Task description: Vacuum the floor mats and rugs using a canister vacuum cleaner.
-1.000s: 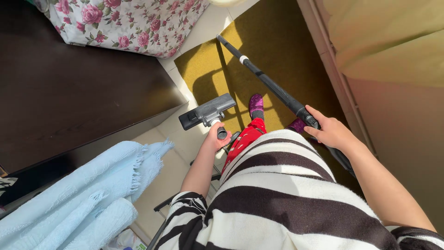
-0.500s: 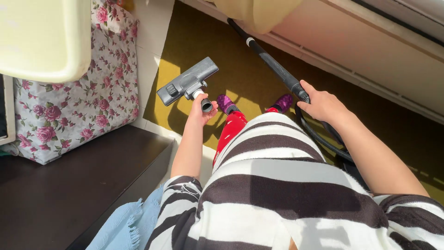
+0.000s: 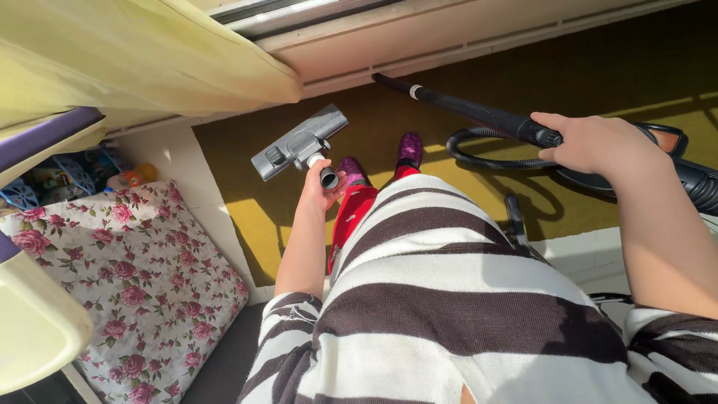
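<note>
Head view shows left hand (image 3: 320, 191) closed around grey floor nozzle (image 3: 299, 142) by its neck; right hand (image 3: 598, 146) grips stiff black wand (image 3: 464, 111); both seem light, rigid plastic.

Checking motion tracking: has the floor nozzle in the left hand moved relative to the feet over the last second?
Cannot tell for sure: the camera swung. The nozzle, held by the left hand, sat left of the slippers in each view, so little relative shift shows.

A grey floor nozzle (image 3: 299, 142) in the left hand (image 3: 321, 191), a black wand (image 3: 464, 108) in the right hand (image 3: 598, 146); beneath them an olive-yellow carpet (image 3: 419, 60), purple slippers (image 3: 410, 146) and a black-and-white striped top (image 3: 449, 299). Left of the hand, a rose-patterned cloth (image 3: 134, 284).
</note>
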